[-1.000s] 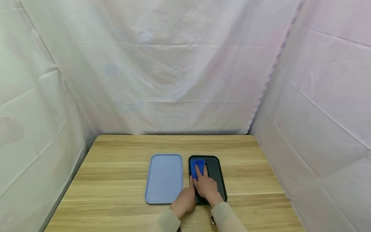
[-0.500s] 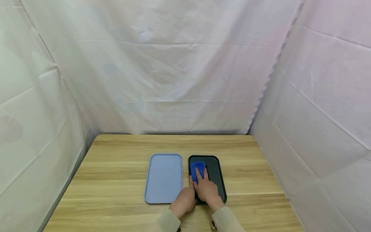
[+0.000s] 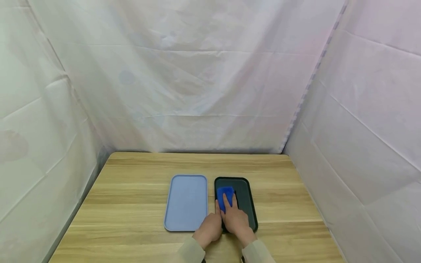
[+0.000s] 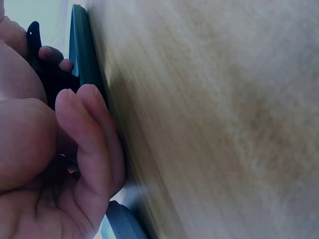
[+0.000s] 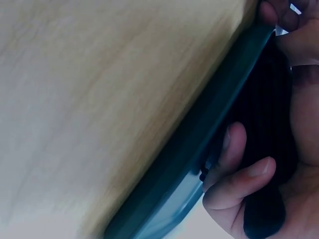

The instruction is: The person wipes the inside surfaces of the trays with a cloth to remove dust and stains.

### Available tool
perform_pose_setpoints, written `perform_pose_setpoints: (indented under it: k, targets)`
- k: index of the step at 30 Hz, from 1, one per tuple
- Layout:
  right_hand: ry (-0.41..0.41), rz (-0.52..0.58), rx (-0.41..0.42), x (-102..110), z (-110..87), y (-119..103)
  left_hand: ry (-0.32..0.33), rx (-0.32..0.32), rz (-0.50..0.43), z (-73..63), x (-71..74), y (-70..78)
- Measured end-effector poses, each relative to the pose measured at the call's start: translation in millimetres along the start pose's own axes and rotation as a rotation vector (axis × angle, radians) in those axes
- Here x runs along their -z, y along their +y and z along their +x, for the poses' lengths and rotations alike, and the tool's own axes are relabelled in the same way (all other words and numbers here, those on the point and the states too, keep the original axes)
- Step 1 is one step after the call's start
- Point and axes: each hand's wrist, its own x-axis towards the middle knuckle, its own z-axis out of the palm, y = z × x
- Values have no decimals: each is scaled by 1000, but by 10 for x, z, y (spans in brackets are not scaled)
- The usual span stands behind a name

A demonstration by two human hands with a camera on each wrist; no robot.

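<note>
A dark green tray (image 3: 244, 201) lies on the wooden table, right of centre in the head view. My right hand (image 3: 235, 220) holds a blue rectangular pad (image 3: 225, 191) flat inside it, towards the left rim. Two spread fingers lie over the pad's top. From the side, in the right wrist view, the pad (image 5: 264, 104) looks almost black, with more fingers curled at its edge. My left hand (image 3: 211, 225) grips the tray's near left corner, one finger stretched along the rim. Its other fingers (image 4: 92, 149) are bent inward by the tray's outer side.
A light blue tray (image 3: 186, 201) lies just left of the dark one, close beside my left hand. The wooden table (image 3: 131, 204) reaches back to a pale curtain (image 3: 197, 87), with more curtain on both sides.
My right hand has drawn the blue pad a short way towards me along the tray's left side. The left hand and both trays stay in place.
</note>
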Motion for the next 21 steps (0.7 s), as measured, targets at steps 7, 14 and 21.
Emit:
perform_pose_setpoints:
  k: [7, 14, 21]
  targets:
    - [-1, 2, 14, 0, -17, 50, -6, 10, -14, -31, 33, 34]
    - [-41, 5, 29, 29, 12, 131, 21, 4, 12, 3, 34, 40]
    - [-81, 20, 57, 54, 29, 244, 14, 10, 27, 25, -13, 19]
